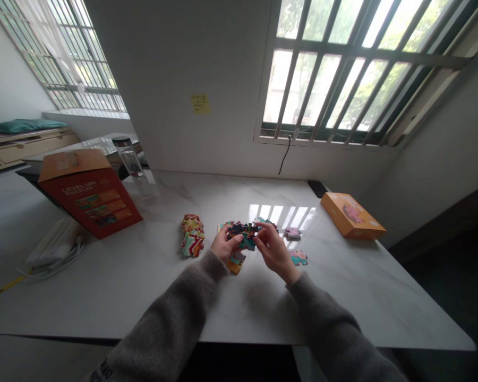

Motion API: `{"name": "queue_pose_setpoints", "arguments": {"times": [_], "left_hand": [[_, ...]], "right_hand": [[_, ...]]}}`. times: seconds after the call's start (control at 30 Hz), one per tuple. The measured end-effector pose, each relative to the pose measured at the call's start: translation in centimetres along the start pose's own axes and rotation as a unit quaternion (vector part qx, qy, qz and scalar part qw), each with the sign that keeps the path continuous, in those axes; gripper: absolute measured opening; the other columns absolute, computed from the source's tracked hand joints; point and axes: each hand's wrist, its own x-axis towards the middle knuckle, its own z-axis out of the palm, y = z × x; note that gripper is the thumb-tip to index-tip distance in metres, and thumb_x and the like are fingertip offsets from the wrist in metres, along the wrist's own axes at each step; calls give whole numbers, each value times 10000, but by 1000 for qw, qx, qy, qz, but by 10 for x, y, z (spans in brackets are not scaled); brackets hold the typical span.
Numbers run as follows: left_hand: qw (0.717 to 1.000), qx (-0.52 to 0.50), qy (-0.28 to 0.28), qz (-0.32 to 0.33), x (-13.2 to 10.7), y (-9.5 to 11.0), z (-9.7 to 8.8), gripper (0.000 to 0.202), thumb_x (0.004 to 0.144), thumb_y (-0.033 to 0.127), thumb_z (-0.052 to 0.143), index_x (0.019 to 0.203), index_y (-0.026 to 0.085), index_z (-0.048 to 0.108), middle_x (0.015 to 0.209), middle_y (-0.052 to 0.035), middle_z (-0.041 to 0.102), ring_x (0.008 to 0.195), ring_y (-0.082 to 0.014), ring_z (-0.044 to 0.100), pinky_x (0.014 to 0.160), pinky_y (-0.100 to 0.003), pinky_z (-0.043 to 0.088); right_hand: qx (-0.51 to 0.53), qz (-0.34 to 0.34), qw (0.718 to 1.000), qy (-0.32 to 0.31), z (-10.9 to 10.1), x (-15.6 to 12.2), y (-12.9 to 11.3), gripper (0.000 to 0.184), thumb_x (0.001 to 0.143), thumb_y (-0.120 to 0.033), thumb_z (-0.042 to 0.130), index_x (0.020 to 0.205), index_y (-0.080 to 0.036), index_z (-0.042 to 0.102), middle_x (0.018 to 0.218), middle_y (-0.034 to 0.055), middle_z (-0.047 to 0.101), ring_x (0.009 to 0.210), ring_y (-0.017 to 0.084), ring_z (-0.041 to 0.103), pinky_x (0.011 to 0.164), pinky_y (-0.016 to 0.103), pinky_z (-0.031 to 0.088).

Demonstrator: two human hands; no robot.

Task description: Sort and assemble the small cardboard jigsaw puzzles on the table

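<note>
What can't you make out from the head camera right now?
Head view:
The puzzle pieces held by the left hand and right hand: their edges and joins are partly hidden by both hands.
The stack of puzzle pieces: the lower pieces are hidden by the upper ones.
The orange box: its printing is too small to read.
The yellow sticky note: its writing is too small to read.

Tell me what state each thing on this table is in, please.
Left hand: gripping the puzzle pieces
Right hand: pinching the same pieces
Puzzle pieces: clustered, held between both hands
Puzzle piece pile: stacked, uneven
Loose puzzle piece: lying flat
Orange box: closed, lying flat
Red box: tilted, top flap raised
Glass bottle: upright, capped
</note>
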Motion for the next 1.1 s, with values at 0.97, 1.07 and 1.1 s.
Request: {"name": "queue_pose_setpoints", "arguments": {"times": [0.97, 1.07, 1.1], "left_hand": [[996, 67, 30, 43, 0, 1, 1, 581, 650, 400, 843, 1020, 185, 450, 881, -57, 698, 643, -207, 717, 537, -359, 620], [997, 66, 13, 39, -2, 2, 3, 581, 653, 393, 840, 1032, 182, 454, 912, -72, 704, 654, -209, 720, 533, -349, 616], [997, 65, 10, 40, -2, 1, 3, 579, 652, 391, 840, 1031, 181, 457, 919, -75, 706, 656, -210, 720, 531, -348, 615]], "right_hand": [[54, 172, 978, 107, -87, -31, 40, 418, 764, -564, 701, 944, -187, 716, 893, 56, 704, 710, 174, 621, 589, 286, 508], [-32, 212, 971, 108, -121, -44, 62, 456, 736, -591, 678, 899, -170, 739, 754, 44, 697, 583, 162, 571, 525, 287, 469], [-67, 205, 970, 108, -127, -47, 67, 437, 742, -577, 663, 881, -170, 748, 736, 46, 698, 591, 169, 569, 545, 295, 470]]}}
